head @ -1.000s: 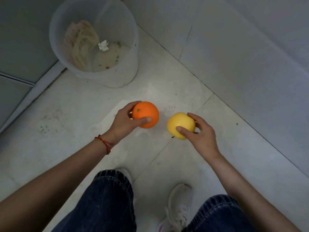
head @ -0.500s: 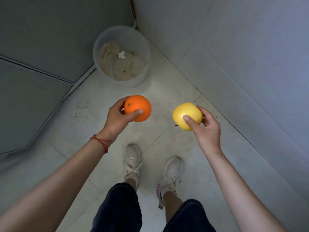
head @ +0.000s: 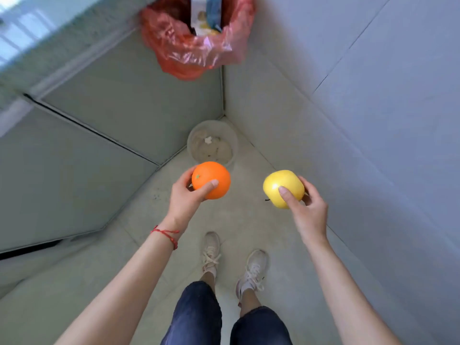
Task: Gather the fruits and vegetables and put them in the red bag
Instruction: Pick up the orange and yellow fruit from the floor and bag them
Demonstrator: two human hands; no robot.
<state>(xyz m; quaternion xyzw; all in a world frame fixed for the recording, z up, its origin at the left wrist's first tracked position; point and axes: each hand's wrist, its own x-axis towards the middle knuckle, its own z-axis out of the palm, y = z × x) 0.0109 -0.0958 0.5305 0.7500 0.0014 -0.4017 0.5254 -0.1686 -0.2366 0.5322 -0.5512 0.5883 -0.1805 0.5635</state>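
A pale tiled floor (head: 239, 220) runs into a corner where a grey-green panelled wall (head: 124, 115) on the left meets a white tiled wall (head: 348, 83) on the right. A translucent plastic bin (head: 212, 143) stands on the floor right in that corner, with some scraps inside. Bright daylight comes through a window (head: 17, 33) at the upper left edge, blurred.

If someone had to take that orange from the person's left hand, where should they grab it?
Probably the bare right and far side of the orange. The left hand cups it from the left and below, thumb across the near face, so those sides are taken. It is round and smooth, so a wide wrap from above on the uncovered half would likely hold best.
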